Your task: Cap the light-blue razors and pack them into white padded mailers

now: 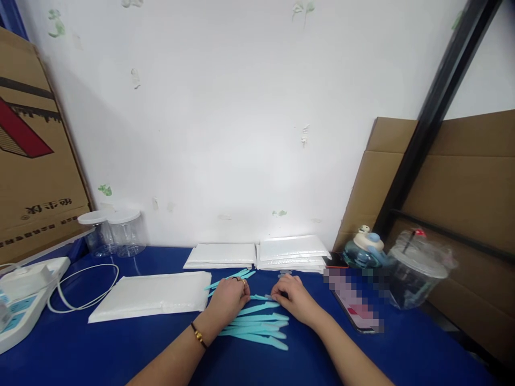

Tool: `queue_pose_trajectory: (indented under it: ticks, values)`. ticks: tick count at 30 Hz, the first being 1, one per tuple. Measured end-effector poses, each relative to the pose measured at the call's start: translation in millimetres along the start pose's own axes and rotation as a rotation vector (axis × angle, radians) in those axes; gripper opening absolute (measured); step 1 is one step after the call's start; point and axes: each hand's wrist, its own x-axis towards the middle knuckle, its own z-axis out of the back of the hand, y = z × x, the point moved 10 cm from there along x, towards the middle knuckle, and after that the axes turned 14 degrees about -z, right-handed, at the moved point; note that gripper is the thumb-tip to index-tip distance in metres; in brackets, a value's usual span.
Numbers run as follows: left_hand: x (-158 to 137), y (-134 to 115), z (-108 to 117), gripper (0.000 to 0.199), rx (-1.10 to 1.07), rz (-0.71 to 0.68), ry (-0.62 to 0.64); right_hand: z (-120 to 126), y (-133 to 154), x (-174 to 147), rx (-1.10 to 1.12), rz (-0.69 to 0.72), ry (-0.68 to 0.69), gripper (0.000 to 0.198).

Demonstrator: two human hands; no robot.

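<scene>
Pinched in my left hand (231, 296) is a slim teal eyebrow razor (259, 297), its tip pointing right. At that tip, my right hand (293, 296) has its thumb and fingers closed on what looks like a small clear cap (269, 297); the fingers partly hide it. Below my hands several more teal razors (257, 325) lie in a loose row on the blue table. A few others (241, 274) lie beyond my left hand, partly covered by it. Small clear pieces (285, 273) rest just past my right fingertips.
White padded envelopes lie flat at left (153, 294) and in stacks (220, 255) by the wall. A phone (354, 305), a glass pot (364, 252) and a bagged cup (416, 271) stand right. Clear jars (126, 233), a cable (86, 306) and a power strip (28, 305) occupy the left.
</scene>
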Motion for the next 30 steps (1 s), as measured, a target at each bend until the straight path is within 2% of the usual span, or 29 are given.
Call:
queue_pose_trajectory:
  ticks: [8,13,17,21,26,30]
  values:
    - [3.0,-20.6,-11.3,0.01,-0.054,-0.088,0.056,-2.7,7.9,-1.4,0.015,0.046,0.007,0.014]
    - [-2.0,6.2,9.6,0.021,0.075,0.002,-0.021,41.3,-44.6,4.5,0.047,-0.093,-0.227,0.018]
    - [-4.9,23.9,19.1,0.023,0.204,0.051,-0.024,53.2,-72.5,3.8,-0.043,-0.157,-0.264,0.016]
    - [-3.5,23.5,17.5,0.022,0.219,0.032,-0.029,38.9,-64.4,5.2,-0.074,-0.104,-0.177,0.019]
    - [0.9,18.1,13.3,0.01,0.162,-0.018,-0.008,23.5,-48.8,7.5,-0.068,-0.07,-0.099,0.015]
    - [5.0,6.4,7.7,0.017,0.136,-0.085,0.019,14.7,-29.8,4.4,-0.006,-0.003,-0.054,0.018]
